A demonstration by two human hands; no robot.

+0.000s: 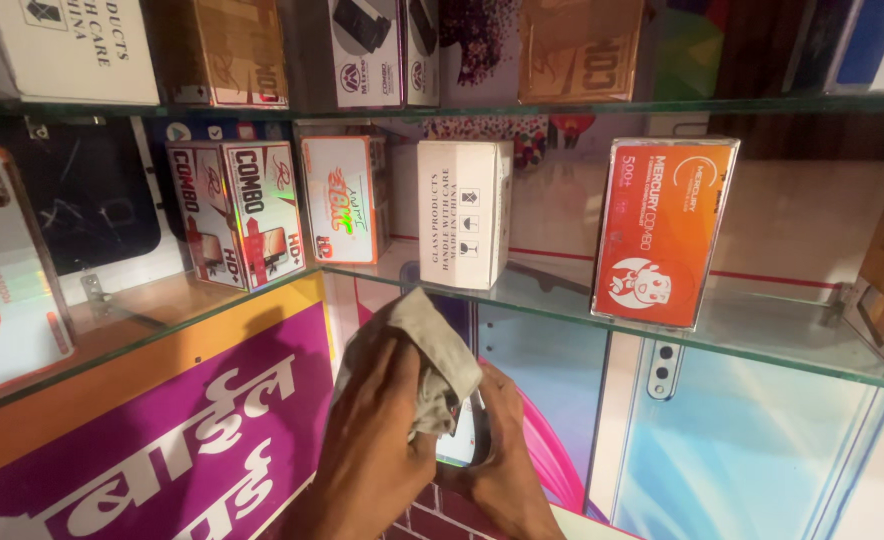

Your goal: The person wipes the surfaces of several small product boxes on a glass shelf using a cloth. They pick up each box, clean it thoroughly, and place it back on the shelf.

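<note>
My left hand (377, 440) grips a crumpled grey cloth (424, 350) and presses it against a small box (465, 432) held below the glass shelf. My right hand (502, 455) cups that small box from the right; most of the box is hidden by the cloth and my fingers. Both hands are low in the middle of the view, just beneath the front edge of the glass shelf (752, 345).
On the shelf stand a white box (462, 212), an orange box (662, 230), a white-and-orange box (340, 198) and a red-and-white box (245, 210). An upper glass shelf (662, 104) carries more boxes. A purple poster (192, 440) covers the lower left wall.
</note>
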